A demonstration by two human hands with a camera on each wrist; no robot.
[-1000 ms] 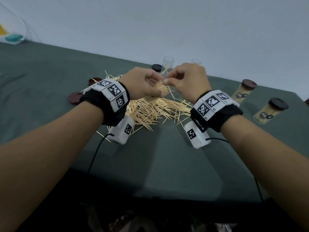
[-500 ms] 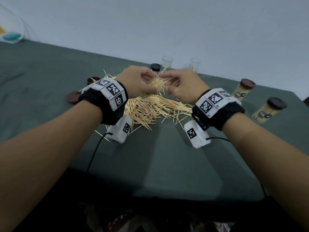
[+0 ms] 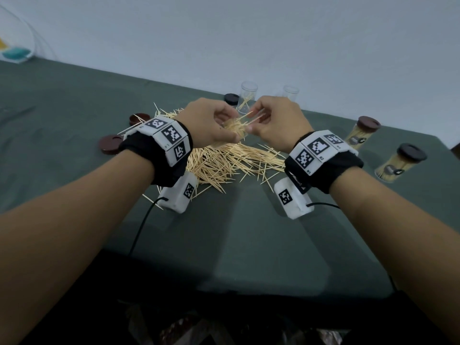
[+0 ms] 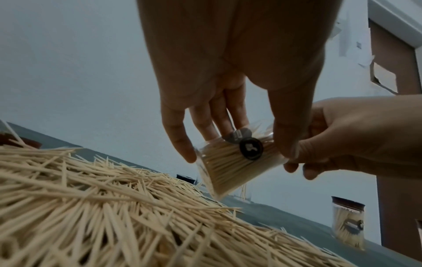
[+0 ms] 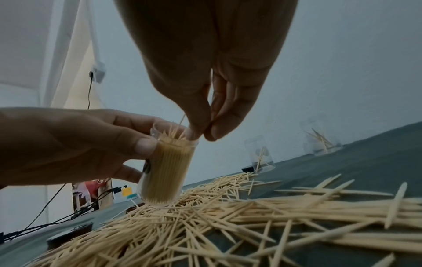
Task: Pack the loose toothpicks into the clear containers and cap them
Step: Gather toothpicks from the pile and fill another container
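The right hand [image 3: 276,123] has closed back in on the container [image 5: 167,168] mouth.

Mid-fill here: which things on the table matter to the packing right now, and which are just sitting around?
In play:
- left hand gripping the nearly full container
- right hand pinching toothpicks at its mouth
- loose toothpick pile
- two open clear containers
- loose caps

Idle:
- two capped, filled containers
- clear bowl, far corner

capped containers [image 3: 362,132] right of toothpick pile [image 3: 224,163]
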